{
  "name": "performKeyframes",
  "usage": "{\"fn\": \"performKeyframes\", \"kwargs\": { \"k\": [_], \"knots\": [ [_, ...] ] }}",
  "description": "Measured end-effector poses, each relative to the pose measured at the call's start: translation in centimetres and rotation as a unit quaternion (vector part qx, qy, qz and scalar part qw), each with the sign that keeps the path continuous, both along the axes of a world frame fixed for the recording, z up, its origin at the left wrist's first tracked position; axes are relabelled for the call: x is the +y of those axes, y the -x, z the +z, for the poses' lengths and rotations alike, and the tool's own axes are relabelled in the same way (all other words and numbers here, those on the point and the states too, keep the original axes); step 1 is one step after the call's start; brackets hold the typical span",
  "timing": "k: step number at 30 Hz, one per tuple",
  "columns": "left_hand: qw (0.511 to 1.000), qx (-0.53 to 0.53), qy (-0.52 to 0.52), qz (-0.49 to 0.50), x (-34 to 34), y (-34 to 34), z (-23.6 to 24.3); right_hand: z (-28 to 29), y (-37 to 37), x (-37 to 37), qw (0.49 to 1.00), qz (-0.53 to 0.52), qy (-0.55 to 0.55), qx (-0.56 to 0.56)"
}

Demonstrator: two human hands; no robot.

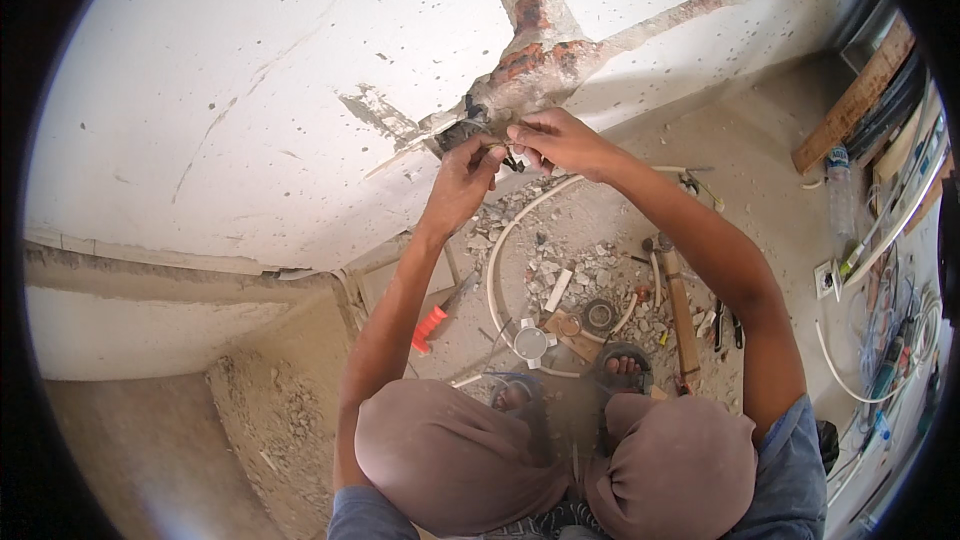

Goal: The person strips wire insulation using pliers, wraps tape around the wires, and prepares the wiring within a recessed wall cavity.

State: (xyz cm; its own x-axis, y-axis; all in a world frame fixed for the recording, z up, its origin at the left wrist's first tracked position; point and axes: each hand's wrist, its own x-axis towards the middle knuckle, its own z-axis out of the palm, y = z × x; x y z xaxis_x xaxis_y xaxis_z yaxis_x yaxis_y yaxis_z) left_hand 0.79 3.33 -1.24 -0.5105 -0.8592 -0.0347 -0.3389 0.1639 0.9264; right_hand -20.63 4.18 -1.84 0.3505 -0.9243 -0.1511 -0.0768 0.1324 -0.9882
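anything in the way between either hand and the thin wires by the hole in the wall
Nothing visible: the left hand and right hand are already pinching at the thin wires, just in front of the wall hole. The pale conduit and rubble lie on the floor, clear of both.
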Motion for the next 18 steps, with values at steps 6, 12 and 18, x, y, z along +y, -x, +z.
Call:
{"fn": "performKeyframes", "kwargs": {
  "k": [6,12,18],
  "knots": [
    [0.999,0.036,0.019,0.011,0.0,-0.1,-1.1,-1.6,-0.4,1.1,0.996,-0.028,0.01,-0.083],
    [0.996,0.081,-0.009,0.019,0.0,-0.3,-1.4,-2.0,-1.0,1.4,0.994,-0.067,0.018,-0.09],
    [0.995,0.094,-0.024,0.018,-0.4,-0.7,-1.9,-1.5,-1.1,1.4,0.995,-0.063,0.002,-0.075]
  ]
}}
